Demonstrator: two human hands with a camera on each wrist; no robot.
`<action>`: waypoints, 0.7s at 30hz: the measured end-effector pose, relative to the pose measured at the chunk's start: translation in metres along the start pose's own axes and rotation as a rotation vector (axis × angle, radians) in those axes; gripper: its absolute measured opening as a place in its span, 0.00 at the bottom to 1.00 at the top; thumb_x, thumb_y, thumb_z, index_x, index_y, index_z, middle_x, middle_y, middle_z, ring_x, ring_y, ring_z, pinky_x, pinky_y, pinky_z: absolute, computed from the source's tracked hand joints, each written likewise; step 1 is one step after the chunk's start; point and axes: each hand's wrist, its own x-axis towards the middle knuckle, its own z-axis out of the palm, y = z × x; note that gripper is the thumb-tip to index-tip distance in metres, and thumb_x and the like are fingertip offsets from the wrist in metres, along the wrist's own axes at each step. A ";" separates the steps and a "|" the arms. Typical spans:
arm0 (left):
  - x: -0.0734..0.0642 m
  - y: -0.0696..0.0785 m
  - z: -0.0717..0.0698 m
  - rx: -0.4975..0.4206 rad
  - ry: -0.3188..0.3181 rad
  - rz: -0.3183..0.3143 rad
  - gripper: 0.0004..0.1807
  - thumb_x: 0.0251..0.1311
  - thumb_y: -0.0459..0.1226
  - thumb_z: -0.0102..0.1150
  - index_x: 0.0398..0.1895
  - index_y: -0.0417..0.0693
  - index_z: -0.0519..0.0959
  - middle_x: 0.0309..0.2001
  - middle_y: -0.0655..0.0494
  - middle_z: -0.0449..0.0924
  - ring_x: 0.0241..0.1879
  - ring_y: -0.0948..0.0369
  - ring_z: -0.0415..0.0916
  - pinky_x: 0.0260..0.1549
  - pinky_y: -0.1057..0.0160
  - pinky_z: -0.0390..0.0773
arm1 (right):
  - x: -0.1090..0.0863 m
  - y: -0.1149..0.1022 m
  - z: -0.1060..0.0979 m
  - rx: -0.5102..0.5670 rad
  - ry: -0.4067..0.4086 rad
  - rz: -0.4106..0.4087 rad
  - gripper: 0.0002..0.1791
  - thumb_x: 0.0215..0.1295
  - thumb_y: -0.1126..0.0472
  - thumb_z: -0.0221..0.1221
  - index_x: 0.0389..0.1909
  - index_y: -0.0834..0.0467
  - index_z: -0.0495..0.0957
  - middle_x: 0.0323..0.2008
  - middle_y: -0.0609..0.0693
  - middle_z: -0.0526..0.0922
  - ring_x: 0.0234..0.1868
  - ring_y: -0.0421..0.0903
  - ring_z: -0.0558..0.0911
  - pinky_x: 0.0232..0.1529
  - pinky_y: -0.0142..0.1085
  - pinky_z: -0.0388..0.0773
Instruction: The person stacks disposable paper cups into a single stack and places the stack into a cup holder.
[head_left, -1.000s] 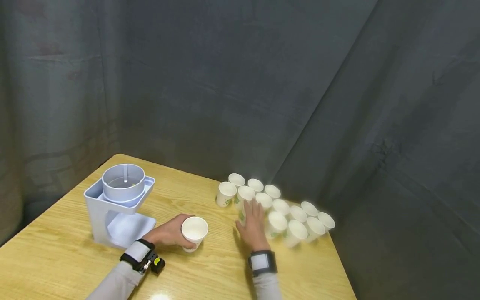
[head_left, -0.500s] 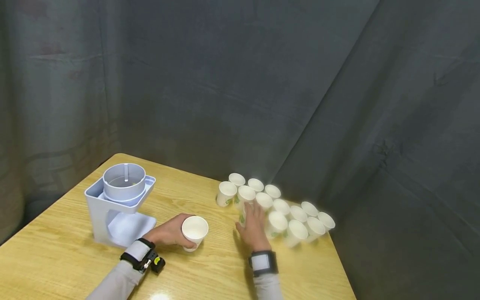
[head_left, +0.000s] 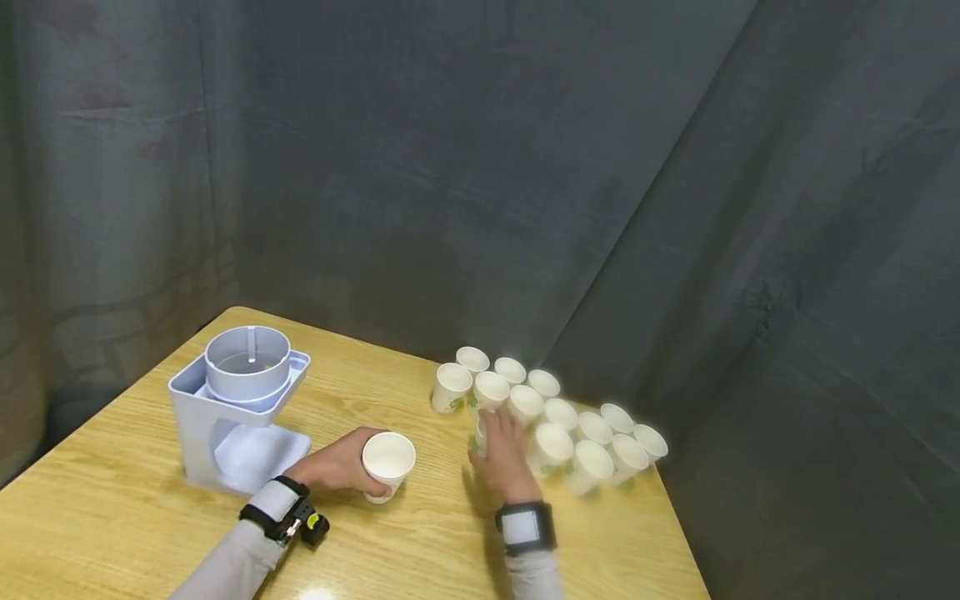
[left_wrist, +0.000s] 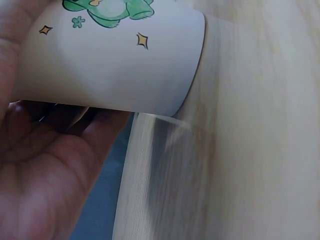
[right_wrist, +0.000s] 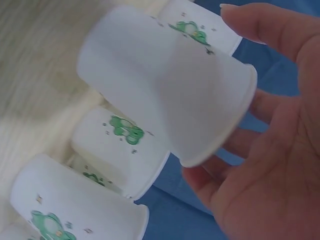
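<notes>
My left hand (head_left: 343, 463) grips a white paper cup (head_left: 389, 456) upright at the table's middle. Seen from the left wrist, this cup (left_wrist: 115, 65) carries a green cartoon animal and small yellow stars. My right hand (head_left: 507, 460) reaches around another white paper cup (right_wrist: 167, 85) at the near left of the cup group; its fingers partly cover that cup in the head view. In the right wrist view the thumb stands apart from the cup, and the other fingers lie behind its rim. Whether those fingers touch it, I cannot tell.
Several white paper cups (head_left: 553, 443) stand upright close together on the wooden table (head_left: 360, 550), around and beyond my right hand. At the left is a pale blue-grey stand (head_left: 197, 437) with a round container (head_left: 247, 375) on top. Dark curtains (head_left: 420, 183) hang behind.
My right hand has drawn slightly back toward me and its fingers have bent a little more around the cup. The left hand and its paper cup have stayed in place.
</notes>
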 end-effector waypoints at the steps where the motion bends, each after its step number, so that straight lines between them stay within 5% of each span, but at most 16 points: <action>1: 0.000 0.000 0.000 0.000 0.000 -0.001 0.35 0.40 0.35 0.81 0.56 0.39 0.79 0.47 0.51 0.84 0.47 0.59 0.79 0.50 0.58 0.77 | 0.000 -0.001 -0.001 -0.004 -0.002 -0.008 0.37 0.60 0.62 0.69 0.70 0.60 0.67 0.72 0.70 0.62 0.73 0.71 0.59 0.70 0.69 0.52; 10: 0.000 -0.003 -0.001 0.002 -0.008 0.017 0.33 0.41 0.35 0.80 0.55 0.38 0.79 0.47 0.51 0.84 0.47 0.61 0.79 0.50 0.60 0.77 | 0.000 -0.009 -0.010 -0.043 -0.012 -0.080 0.29 0.56 0.63 0.70 0.61 0.59 0.78 0.59 0.63 0.77 0.61 0.66 0.71 0.62 0.64 0.67; 21: 0.000 0.000 -0.002 -0.001 -0.018 0.031 0.33 0.41 0.34 0.80 0.55 0.38 0.79 0.47 0.50 0.84 0.47 0.61 0.79 0.50 0.60 0.77 | -0.003 -0.013 -0.018 0.059 -0.085 -0.085 0.30 0.51 0.64 0.74 0.58 0.63 0.79 0.57 0.62 0.77 0.57 0.62 0.78 0.59 0.55 0.77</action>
